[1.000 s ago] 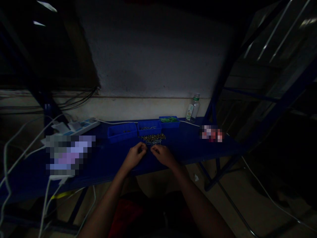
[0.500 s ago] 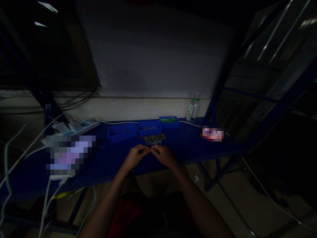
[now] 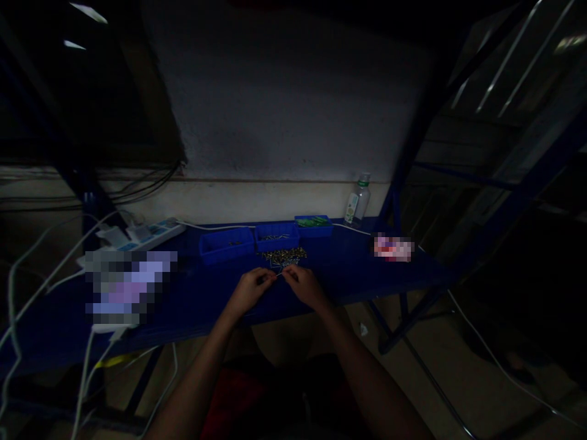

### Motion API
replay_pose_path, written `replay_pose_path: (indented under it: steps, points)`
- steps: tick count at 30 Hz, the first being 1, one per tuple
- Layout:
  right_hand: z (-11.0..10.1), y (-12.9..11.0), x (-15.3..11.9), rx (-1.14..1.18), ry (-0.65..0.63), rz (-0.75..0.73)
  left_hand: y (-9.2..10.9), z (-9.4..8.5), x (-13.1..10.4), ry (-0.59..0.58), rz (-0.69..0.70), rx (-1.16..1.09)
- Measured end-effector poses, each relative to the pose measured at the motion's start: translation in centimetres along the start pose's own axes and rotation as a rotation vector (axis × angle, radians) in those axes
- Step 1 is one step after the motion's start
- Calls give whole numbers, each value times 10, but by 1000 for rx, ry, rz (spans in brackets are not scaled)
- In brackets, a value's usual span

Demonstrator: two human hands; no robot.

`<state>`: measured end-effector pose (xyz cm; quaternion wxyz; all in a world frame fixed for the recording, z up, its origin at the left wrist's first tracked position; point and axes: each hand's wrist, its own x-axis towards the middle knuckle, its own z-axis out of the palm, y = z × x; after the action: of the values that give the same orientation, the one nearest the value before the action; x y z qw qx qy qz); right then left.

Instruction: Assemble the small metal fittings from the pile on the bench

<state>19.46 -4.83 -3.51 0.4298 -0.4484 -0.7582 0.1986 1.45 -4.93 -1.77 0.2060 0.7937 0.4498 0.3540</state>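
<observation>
My left hand (image 3: 250, 289) is closed in a pinch on one end of a thin, pale metal rod (image 3: 279, 274). The fingertips of my right hand (image 3: 302, 285) pinch close to the rod's other end, so it spans the small gap between both hands. Just beyond my fingers lies a pile of small brass-coloured pieces (image 3: 285, 254) on the blue table. Several thin silvery pins (image 3: 290, 263) lie loose at the pile's near edge. The dim light hides finer detail of the rod.
Behind the pile stand blue bins: one with a few bits (image 3: 227, 245), one with silvery pins (image 3: 276, 236), one with green pieces (image 3: 313, 226). A clear bottle (image 3: 358, 205) stands at the back right. A power strip (image 3: 151, 236) and white cables lie left. Blurred items sit at both sides.
My right fingertips have shifted slightly right and up, away from the left ones, and more of the rod shows between them. My left hand stays nearly in place.
</observation>
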Motion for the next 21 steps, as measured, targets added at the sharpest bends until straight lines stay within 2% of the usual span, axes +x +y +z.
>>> replay_pose_path:
  steps: [4,8,14,21]
  points:
    - [0,1,0,-5,-13,-13,1,0,0,8,-2,-4]
    - [0,0,0,-44,-79,-31,3,-1,-1,43,0,-31]
    - [1,-2,1,-148,-149,-72,6,-2,-2,-6,52,-72]
    - [0,-2,-1,-29,-76,-33,3,-2,-1,38,3,-28]
